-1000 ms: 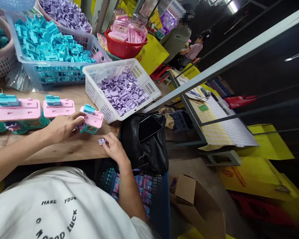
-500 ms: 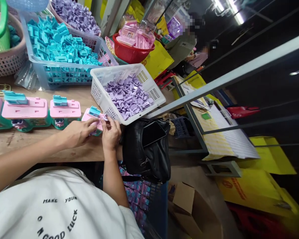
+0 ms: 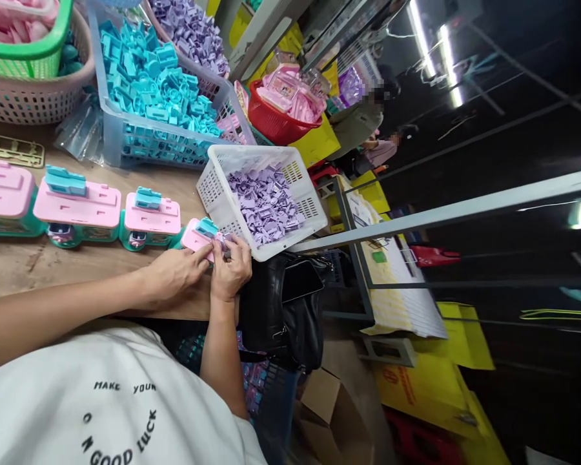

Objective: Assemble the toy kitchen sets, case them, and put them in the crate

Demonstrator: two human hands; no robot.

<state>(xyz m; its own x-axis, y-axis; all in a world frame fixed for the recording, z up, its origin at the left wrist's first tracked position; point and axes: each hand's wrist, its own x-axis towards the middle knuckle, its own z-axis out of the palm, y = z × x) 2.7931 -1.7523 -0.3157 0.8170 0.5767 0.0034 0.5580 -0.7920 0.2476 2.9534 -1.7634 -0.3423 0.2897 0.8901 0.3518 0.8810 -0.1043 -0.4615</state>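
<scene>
A small toy (image 3: 193, 237) with a pink top, green lower body and a blue plastic part (image 3: 206, 227) on it stands at the right end of a row. My left hand (image 3: 174, 274) grips its near side, fingers bent against the pink top. With fingertips pinched, my right hand (image 3: 231, 268) holds a small purple plastic piece (image 3: 226, 241) at the toy's right end. My fingers partly hide both piece and toy. Left of them stand similar pink-topped toys, a small one (image 3: 152, 216) and a longer one (image 3: 77, 206), each carrying a blue part.
Beyond my hands, a tilted white basket (image 3: 213, 187) holds purple pieces. A blue basket (image 3: 174, 139) of blue parts stands behind the row. At the table's right edge sits a black bag (image 3: 300, 329) with a phone (image 3: 303, 279). An open cardboard box (image 3: 322, 394) lies below.
The view has turned, so the table's things appear farther right. My hands remain at the same toy, with the purple piece still at its right end.
</scene>
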